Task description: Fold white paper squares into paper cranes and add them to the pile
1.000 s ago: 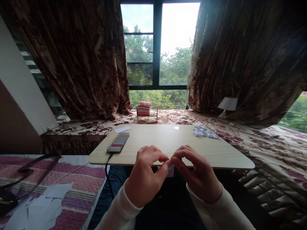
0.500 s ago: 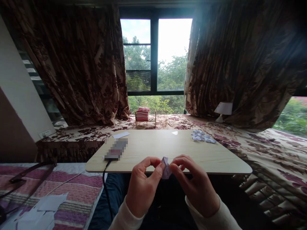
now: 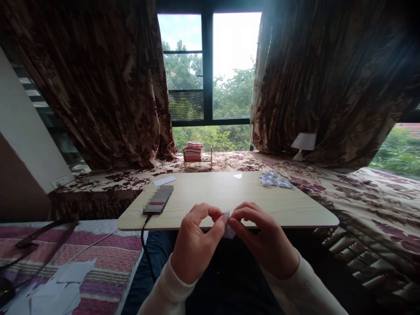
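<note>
Both hands meet in front of the near edge of a light wooden lap table (image 3: 229, 194). My left hand (image 3: 195, 243) and my right hand (image 3: 267, 243) each pinch a small pale purple folded paper piece (image 3: 229, 228) between thumb and fingertips. Most of that piece is hidden by the fingers. A pile of several similar small folded paper pieces (image 3: 274, 180) lies at the table's far right. A tiny scrap (image 3: 238, 176) lies near the far edge.
A phone (image 3: 158, 200) with a black cable (image 3: 144, 245) lies at the table's left, a white slip (image 3: 164, 180) behind it. Cut white paper scraps (image 3: 55, 291) lie on the striped blanket at lower left. A small lamp (image 3: 303, 144) and a striped stack (image 3: 193, 151) stand by the window.
The hands dropped slightly and closed tighter round the paper piece, hiding more of it than half a second ago. The camera view shifted a little.
</note>
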Available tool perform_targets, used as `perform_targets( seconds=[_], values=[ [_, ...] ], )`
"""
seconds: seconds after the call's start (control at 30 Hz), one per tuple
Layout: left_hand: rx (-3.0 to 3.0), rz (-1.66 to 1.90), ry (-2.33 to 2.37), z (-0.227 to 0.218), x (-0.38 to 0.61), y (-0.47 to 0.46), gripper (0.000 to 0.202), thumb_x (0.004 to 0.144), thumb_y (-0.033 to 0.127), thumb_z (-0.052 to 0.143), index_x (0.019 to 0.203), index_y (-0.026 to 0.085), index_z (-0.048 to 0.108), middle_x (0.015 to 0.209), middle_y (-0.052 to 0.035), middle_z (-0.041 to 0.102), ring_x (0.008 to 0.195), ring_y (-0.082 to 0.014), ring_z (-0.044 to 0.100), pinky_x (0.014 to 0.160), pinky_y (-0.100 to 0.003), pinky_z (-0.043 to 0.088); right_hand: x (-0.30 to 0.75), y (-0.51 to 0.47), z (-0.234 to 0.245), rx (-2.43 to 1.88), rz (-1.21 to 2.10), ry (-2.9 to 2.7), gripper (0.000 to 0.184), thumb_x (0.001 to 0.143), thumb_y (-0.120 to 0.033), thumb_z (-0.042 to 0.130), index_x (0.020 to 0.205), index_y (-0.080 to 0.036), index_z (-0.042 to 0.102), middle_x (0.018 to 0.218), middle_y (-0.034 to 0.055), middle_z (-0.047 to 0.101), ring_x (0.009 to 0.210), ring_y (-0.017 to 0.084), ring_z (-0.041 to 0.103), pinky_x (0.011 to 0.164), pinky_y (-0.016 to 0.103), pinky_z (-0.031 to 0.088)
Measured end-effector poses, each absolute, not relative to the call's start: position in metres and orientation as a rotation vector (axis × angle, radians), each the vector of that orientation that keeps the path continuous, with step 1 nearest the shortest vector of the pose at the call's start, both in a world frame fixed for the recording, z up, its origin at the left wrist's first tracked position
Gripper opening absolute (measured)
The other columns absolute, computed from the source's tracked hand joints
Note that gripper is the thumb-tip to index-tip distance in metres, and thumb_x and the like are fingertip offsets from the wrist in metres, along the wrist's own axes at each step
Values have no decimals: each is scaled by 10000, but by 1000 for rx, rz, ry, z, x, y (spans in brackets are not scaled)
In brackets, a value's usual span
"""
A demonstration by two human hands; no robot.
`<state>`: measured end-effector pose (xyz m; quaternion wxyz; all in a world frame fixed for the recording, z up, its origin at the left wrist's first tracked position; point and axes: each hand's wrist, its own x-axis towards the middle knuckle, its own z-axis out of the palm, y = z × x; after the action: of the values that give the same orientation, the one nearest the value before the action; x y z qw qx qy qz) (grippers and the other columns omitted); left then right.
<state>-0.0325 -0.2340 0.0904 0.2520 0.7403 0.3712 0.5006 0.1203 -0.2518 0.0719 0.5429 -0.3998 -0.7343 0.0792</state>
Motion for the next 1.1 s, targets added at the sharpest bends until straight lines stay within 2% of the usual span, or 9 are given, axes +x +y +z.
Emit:
perform_targets(
  seconds=[0.1,0.3,0.5,0.7,0.8,0.9,1.1],
  values=[
    [2039,1333,1028,91,-31,-233,120,771,203,546,655,172,543,681,14,562,697,-134,542,719,-262,422,119,-253,74,-940,201,-1761,88,808,-149,558,734,-197,562,719,11,577,709,154,524,673,312,425],
    [1949,1449,863,84,-28,-233,128,813,198,482,689,184,508,717,12,506,743,-139,514,732,-267,407,112,-254,75,-947,159,-1749,143,840,-170,512,700,-196,507,682,9,541,692,157,492,655,310,407],
    [1848,1467,831,82,-29,-233,102,815,203,502,717,179,516,737,6,500,743,-136,493,707,-257,391,113,-256,73,-893,159,-1723,166,852,-190,518,686,-191,503,672,10,532,675,149,474,634,304,399],
    [1515,1439,746,72,-22,-227,115,802,239,547,713,167,532,644,34,475,621,-98,442,599,-227,367,113,-253,69,-866,215,-1679,194,871,-178,481,679,-177,506,670,18,517,675,147,464,634,304,392],
    [1311,1431,684,65,-19,-222,117,776,250,598,713,158,560,620,37,507,612,-88,459,593,-213,370,118,-252,67,-865,307,-1672,197,897,-196,446,743,-171,566,728,31,555,721,149,500,671,301,408],
    [1192,1459,671,60,-18,-218,120,737,253,656,719,150,597,642,27,563,659,-93,507,648,-214,392,124,-253,67,-871,364,-1629,204,909,-225,430,811,-177,602,803,40,582,787,154,531,715,296,419],
    [1006,1422,587,58,-15,-216,162,675,268,733,768,163,652,712,1,665,718,-120,586,734,-252,425,130,-253,64,-916,345,-1500,172,891,-264,473,814,-196,611,821,24,593,804,145,550,707,255,427]
  ],
)
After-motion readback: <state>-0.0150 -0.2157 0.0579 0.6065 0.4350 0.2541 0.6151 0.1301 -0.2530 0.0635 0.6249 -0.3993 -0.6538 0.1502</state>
